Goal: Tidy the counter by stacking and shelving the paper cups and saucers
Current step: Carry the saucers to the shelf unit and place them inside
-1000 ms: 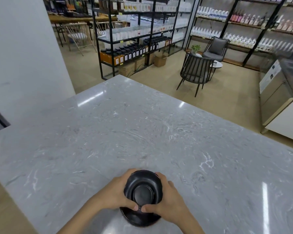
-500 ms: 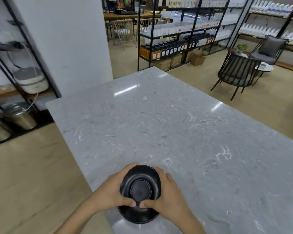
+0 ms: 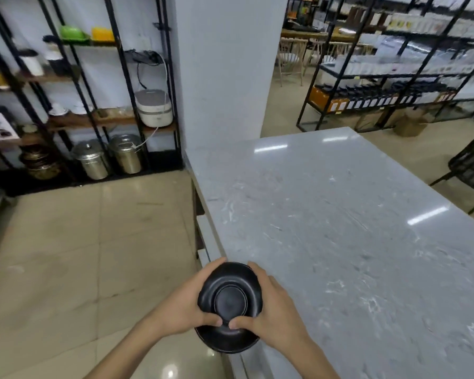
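Both hands, the left hand (image 3: 185, 307) and the right hand (image 3: 275, 310), are gripping a stack of black saucers (image 3: 230, 296) from either side, fingers curled round it, just above the counter's (image 3: 340, 228) near left edge, while a metal shelf rack (image 3: 93, 110) is standing beyond.

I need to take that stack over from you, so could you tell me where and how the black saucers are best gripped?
Take the black saucers by the rim, from two opposite sides, as the left hand and right hand do now. The stack is round, shallow and glossy, so fingers curled under the edge with thumbs on top likely hold it level.
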`<state>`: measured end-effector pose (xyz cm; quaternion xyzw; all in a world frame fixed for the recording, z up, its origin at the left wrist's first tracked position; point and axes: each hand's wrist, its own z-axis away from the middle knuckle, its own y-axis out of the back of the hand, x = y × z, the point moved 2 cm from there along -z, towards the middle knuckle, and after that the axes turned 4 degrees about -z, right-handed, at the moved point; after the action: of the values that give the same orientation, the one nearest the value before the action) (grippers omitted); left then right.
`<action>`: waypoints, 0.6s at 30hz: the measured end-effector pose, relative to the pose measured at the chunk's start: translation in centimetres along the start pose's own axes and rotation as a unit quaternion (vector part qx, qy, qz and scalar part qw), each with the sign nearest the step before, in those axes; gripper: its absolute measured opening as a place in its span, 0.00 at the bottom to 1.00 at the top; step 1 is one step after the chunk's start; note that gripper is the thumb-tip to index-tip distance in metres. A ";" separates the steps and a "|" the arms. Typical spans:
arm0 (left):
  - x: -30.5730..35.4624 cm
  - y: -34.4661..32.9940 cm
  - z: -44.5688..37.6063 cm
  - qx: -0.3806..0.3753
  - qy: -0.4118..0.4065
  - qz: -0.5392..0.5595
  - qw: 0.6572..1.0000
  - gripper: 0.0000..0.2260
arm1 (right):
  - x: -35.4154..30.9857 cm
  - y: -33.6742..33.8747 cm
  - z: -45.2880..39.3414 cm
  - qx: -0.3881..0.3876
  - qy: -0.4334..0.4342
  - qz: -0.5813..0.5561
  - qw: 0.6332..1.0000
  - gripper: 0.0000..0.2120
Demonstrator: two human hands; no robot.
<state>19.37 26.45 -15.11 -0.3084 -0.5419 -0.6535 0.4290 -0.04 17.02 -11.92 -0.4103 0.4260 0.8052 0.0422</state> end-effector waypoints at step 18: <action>-14.4 24.6 5.0 0.167 0.105 0.001 0.980 0.55 | -21.5 -15.6 -20.0 -0.125 0.106 0.082 0.983 0.62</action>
<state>47.39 33.49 -15.58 -0.1619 -0.5952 -0.5822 0.5297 33.13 18.53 -13.07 -0.4595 0.3561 0.8047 -0.1208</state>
